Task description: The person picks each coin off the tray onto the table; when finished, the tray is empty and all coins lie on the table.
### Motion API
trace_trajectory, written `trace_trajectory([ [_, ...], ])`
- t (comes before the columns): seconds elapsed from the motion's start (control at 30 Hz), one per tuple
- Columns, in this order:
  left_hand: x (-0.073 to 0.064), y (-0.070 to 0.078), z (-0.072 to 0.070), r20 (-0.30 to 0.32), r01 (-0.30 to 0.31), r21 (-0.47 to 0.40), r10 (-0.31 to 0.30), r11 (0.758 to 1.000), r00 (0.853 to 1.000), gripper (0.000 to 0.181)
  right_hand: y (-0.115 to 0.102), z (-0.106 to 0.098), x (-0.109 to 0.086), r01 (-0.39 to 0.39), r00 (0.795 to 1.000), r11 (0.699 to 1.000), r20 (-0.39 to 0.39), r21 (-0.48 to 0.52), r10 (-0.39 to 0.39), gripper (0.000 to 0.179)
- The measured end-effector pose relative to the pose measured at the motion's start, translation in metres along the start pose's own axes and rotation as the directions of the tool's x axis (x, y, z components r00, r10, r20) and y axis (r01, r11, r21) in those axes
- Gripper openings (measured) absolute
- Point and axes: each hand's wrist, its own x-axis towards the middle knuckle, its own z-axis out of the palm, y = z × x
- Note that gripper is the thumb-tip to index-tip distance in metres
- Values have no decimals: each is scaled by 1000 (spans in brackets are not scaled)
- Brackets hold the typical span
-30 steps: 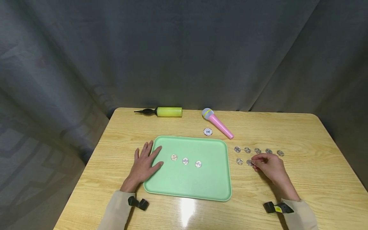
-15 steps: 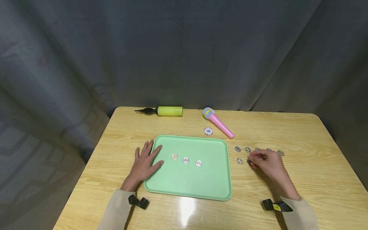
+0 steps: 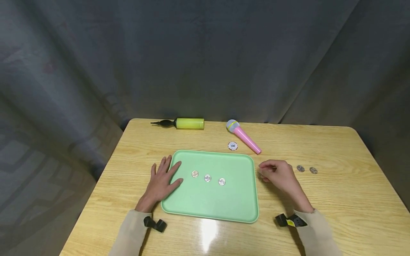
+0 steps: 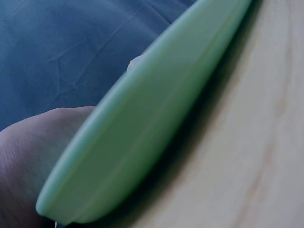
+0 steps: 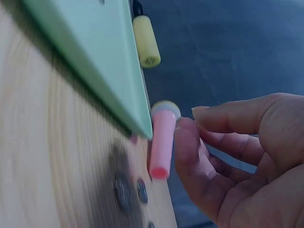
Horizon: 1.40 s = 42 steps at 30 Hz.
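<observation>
Spreading straight, parted fingers over the near left part of a smooth, pale-green rectangular tray point(image 3: 211, 202), the left hand point(image 3: 160, 183) gripped nothing. The right hand point(image 3: 280, 174) stood just beside the opposite rim, thumb and forefinger nearly meeting; whether a coin sat between them could not be told. Flat inside the tray lay three round, shiny metallic coins point(image 3: 207, 178) with patterned faces, their row slanting toward the near right. Two similar discs point(image 3: 300, 168) lay farther right on the wood-grained desk point(image 3: 336, 199). The tray's long axis ran left to right, its right end slightly nearer the person.
</observation>
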Motion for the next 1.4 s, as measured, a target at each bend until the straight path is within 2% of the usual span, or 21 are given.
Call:
trace_trajectory([
  [0.4,-1,0,1,1,-2,-8,2,1000,1000,67,-24,45,15,30,995,998,89,54,-35,14],
  [0.73,-1,2,0,-3,-3,-26,3,1000,1000,66,-29,79,21,94,985,995,138,40,-98,9],
  [1.13,0,-1,1,-6,-1,-14,1,1000,1000,67,-34,97,23,147,977,984,172,-99,-129,15],
  [1.4,0,-1,1,-1,3,-10,-3,1000,1000,67,-39,102,21,143,978,981,171,-134,-119,24],
])
